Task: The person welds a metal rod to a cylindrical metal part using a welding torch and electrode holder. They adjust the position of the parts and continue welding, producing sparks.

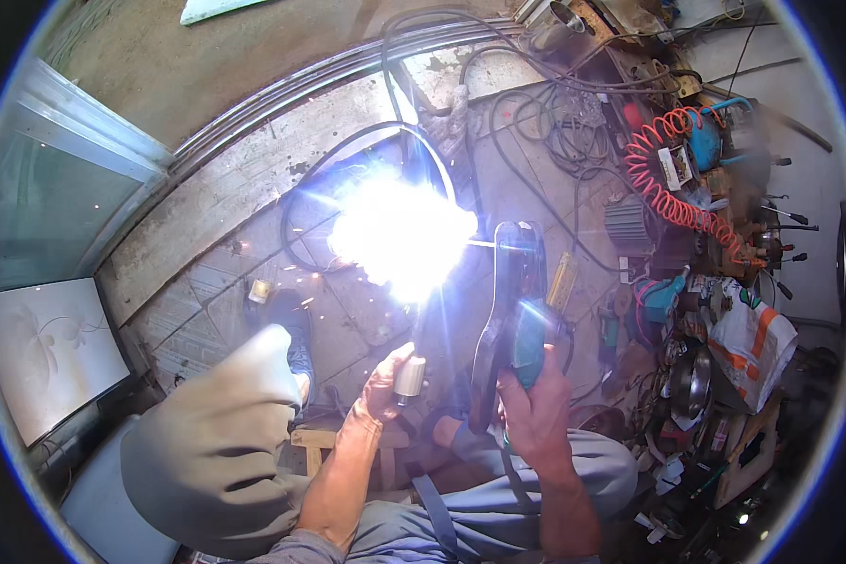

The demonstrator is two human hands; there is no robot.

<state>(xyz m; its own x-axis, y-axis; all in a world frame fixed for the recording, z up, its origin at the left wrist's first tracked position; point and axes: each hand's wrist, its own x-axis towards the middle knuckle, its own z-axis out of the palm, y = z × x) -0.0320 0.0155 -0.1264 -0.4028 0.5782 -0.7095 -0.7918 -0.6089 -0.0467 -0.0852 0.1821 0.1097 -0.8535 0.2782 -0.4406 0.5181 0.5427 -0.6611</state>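
A blinding white welding arc [399,235] flares ahead of me, hiding whatever lies inside it. My right hand [538,404] is closed around a black and teal hand-held welding tool [528,343]. From the tool's upper part a thin welding rod [481,244] runs left into the glare. My left hand [383,387], lower and nearer to me, is wrapped round a pale metal cylinder [410,376]. A thin shaft [418,321] rises from that cylinder into the glare's lower edge. Small sparks scatter to the left of the arc.
Dark cables [555,122] loop across the tiled floor. A red coiled hose [644,169], a grey motor [627,224] and cluttered tools crowd the right. Below my hands stands a small wooden stool [324,439]. A flat panel [56,348] and a glass door [75,188] are left.
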